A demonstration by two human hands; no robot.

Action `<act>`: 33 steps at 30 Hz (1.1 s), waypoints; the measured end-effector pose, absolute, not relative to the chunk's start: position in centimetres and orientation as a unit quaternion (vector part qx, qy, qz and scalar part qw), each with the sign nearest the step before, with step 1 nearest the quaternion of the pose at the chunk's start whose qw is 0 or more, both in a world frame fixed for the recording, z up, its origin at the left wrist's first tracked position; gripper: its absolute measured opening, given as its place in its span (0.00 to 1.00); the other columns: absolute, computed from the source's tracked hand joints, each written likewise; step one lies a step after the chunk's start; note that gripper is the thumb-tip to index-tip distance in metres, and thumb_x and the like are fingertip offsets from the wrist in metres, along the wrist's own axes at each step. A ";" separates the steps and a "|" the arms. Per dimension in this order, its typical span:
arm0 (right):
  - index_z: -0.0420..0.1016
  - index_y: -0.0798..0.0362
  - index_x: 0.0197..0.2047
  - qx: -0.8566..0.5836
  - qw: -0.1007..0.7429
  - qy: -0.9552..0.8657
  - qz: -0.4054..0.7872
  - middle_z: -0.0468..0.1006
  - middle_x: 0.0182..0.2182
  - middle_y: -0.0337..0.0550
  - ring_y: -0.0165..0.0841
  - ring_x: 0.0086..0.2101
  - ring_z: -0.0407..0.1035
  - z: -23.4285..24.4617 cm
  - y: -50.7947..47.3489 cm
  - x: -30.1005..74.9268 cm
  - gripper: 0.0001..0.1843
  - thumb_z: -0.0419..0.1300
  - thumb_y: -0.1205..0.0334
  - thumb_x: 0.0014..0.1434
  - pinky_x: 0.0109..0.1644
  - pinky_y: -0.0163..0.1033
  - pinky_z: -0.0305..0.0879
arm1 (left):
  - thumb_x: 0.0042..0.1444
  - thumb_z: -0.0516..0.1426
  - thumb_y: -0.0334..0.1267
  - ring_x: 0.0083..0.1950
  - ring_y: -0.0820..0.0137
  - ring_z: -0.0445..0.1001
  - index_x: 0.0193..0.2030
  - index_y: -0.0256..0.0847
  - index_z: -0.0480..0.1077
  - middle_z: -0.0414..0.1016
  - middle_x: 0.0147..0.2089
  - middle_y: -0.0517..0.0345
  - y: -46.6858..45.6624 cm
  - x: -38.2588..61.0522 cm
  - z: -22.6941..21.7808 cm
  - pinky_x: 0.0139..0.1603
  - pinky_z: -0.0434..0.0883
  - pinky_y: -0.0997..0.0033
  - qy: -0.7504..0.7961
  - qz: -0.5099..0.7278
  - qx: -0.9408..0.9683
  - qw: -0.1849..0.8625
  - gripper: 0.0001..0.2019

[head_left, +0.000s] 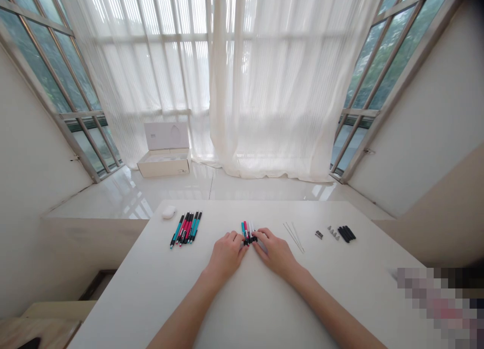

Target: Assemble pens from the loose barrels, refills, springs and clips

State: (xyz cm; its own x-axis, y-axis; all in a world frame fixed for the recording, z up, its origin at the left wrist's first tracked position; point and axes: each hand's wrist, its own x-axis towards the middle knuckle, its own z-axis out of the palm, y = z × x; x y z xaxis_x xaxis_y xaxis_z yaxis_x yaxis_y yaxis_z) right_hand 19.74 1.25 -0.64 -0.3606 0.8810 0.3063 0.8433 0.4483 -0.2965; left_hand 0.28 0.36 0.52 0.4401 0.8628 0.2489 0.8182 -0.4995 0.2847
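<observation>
A small row of pen barrels, teal, pink and white with black lower ends, lies at the middle of the white table. My left hand is at the row's left side, its fingers closed at the black ends. From the right, my right hand has its thumb and fingers bent around the other side of the same row. The fingertips partly cover the barrels, so the exact grip on each one is hidden. To the left lies a group of assembled teal, pink and black pens.
Right of my hands lie several thin rods, small dark metal pieces, grey cone tips and black grip sleeves. A white rounded case sits at the table's far left. Behind stands an open box on the sill.
</observation>
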 end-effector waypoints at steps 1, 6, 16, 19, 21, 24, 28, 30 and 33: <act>0.69 0.47 0.53 -0.519 0.212 -0.827 0.046 0.72 0.49 0.46 0.35 0.37 0.73 -0.5 1.5 19.5 0.16 0.49 0.58 0.64 0.37 0.38 0.65 | 0.64 0.50 0.40 0.45 0.66 0.70 0.43 0.42 0.66 0.70 0.44 0.54 0.4 0.2 0.5 0.42 0.68 0.69 0.507 0.183 0.840 0.057 0.07; 0.68 0.47 0.54 -0.514 0.213 -0.830 0.049 0.73 0.48 0.46 0.35 0.37 0.72 -0.3 2.1 18.7 0.17 0.50 0.57 0.63 0.37 0.37 0.64 | 0.64 0.50 0.41 0.45 0.66 0.70 0.43 0.42 0.68 0.71 0.44 0.54 0.5 -1.0 1.0 0.43 0.67 0.69 0.533 0.188 0.824 0.041 0.08; 0.66 0.46 0.54 -0.508 0.270 -0.809 0.125 0.73 0.47 0.44 0.31 0.30 0.70 0.0 1.8 19.7 0.17 0.48 0.57 0.64 0.38 0.40 0.65 | 0.60 0.52 0.38 0.49 0.55 0.67 0.46 0.36 0.70 0.73 0.46 0.45 1.3 -5.8 2.6 0.50 0.63 0.57 0.714 0.104 0.683 -0.116 0.12; 0.67 0.47 0.52 -0.497 0.286 -0.808 0.136 0.74 0.46 0.43 0.29 0.25 0.67 0.0 1.9 19.7 0.16 0.48 0.59 0.63 0.37 0.40 0.65 | 0.60 0.52 0.38 0.48 0.57 0.67 0.47 0.37 0.70 0.72 0.47 0.46 1.4 -5.7 2.2 0.49 0.63 0.59 0.700 0.088 0.700 -0.106 0.12; 0.68 0.47 0.51 -0.495 0.294 -0.805 0.143 0.75 0.45 0.43 0.28 0.24 0.66 0.0 2.0 19.8 0.15 0.48 0.59 0.63 0.37 0.39 0.65 | 0.60 0.52 0.37 0.48 0.57 0.67 0.48 0.39 0.69 0.71 0.48 0.47 1.4 -5.5 2.1 0.49 0.63 0.59 0.693 0.093 0.707 -0.107 0.11; 0.69 0.47 0.50 -0.492 0.302 -0.804 0.145 0.75 0.44 0.43 0.28 0.24 0.66 -0.1 1.9 19.8 0.15 0.48 0.60 0.63 0.37 0.39 0.66 | 0.60 0.51 0.34 0.48 0.58 0.68 0.49 0.39 0.69 0.69 0.51 0.46 1.5 -5.4 1.9 0.47 0.63 0.60 0.697 0.096 0.702 -0.112 0.11; 0.70 0.48 0.48 -0.487 0.308 -0.806 0.138 0.76 0.43 0.42 0.28 0.24 0.67 -0.2 1.9 19.8 0.13 0.48 0.61 0.63 0.36 0.38 0.65 | 0.58 0.48 0.25 0.46 0.62 0.70 0.50 0.38 0.67 0.67 0.53 0.46 1.7 -5.4 1.4 0.44 0.65 0.66 0.687 0.093 0.715 -0.086 0.15; 0.70 0.48 0.46 -0.486 0.307 -0.807 0.136 0.76 0.43 0.42 0.28 0.24 0.67 -0.2 1.9 19.8 0.13 0.49 0.61 0.63 0.35 0.38 0.65 | 0.56 0.47 0.21 0.47 0.63 0.70 0.51 0.38 0.66 0.67 0.53 0.47 1.7 -5.3 1.1 0.43 0.65 0.68 0.676 0.099 0.726 -0.079 0.18; 0.72 0.48 0.45 -0.485 0.308 -0.807 0.134 0.76 0.42 0.42 0.28 0.24 0.67 -0.3 1.8 19.9 0.12 0.49 0.61 0.63 0.36 0.38 0.65 | 0.55 0.47 0.20 0.48 0.61 0.69 0.52 0.38 0.65 0.69 0.48 0.48 1.8 -5.0 0.8 0.44 0.66 0.67 0.668 0.095 0.733 -0.084 0.20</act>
State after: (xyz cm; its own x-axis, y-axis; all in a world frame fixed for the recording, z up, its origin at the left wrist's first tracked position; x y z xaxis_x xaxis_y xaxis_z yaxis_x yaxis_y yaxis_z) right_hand 19.86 1.84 -0.26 -0.3394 0.8665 0.3661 0.7011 0.4925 -0.5156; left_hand -5.00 1.81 0.77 0.0885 0.9639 0.2511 0.9957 -0.0923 0.0034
